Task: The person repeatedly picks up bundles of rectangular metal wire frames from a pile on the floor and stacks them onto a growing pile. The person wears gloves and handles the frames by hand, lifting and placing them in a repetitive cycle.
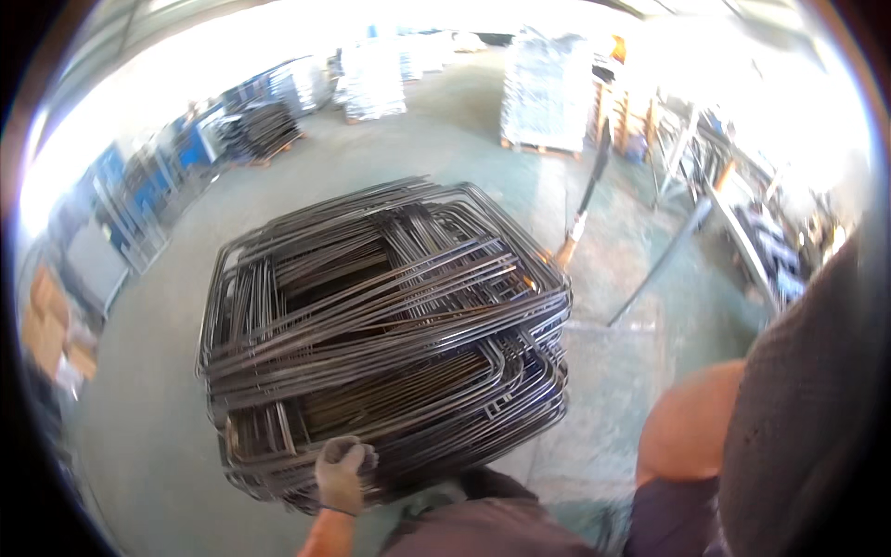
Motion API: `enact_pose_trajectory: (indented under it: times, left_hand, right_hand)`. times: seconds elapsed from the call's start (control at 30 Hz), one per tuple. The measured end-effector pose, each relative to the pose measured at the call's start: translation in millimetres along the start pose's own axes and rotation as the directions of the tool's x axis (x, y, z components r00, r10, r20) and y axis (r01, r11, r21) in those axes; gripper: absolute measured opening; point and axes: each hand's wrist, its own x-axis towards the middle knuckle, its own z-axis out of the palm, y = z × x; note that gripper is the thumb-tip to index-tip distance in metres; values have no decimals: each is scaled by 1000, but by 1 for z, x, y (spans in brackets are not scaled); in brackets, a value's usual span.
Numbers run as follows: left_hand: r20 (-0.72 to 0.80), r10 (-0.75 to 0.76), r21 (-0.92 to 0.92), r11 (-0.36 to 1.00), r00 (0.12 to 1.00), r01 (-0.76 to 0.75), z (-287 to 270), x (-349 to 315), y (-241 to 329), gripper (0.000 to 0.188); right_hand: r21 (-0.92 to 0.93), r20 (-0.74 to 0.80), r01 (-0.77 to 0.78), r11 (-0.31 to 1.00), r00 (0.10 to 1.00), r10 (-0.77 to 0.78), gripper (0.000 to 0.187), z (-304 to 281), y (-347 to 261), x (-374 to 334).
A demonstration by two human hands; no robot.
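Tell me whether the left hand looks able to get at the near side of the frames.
Likely yes: the left hand is right at the near side of the frames, with nothing visible in the way.

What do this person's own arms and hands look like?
The left hand wears a pale grey, fabric-looking glove with a dark line at the cuff; the forearm above it is bare. The right hand is not in view; a dark grey fabric shape at the right edge may be a sleeve.
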Motion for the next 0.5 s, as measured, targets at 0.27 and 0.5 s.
enact_pose_trajectory:
  times: [0.27,0.5]
  left_hand:
    - [49,121,50,991,991,-124,54,70,49,18]
    - [-183,279,360,911,943,-200,-23,76,71,20]
  right_hand:
    - [339,-289,357,871,920,-265,67,120,-49,103]
    - [461,499,98,882,793,-350,86,396,-96,79]
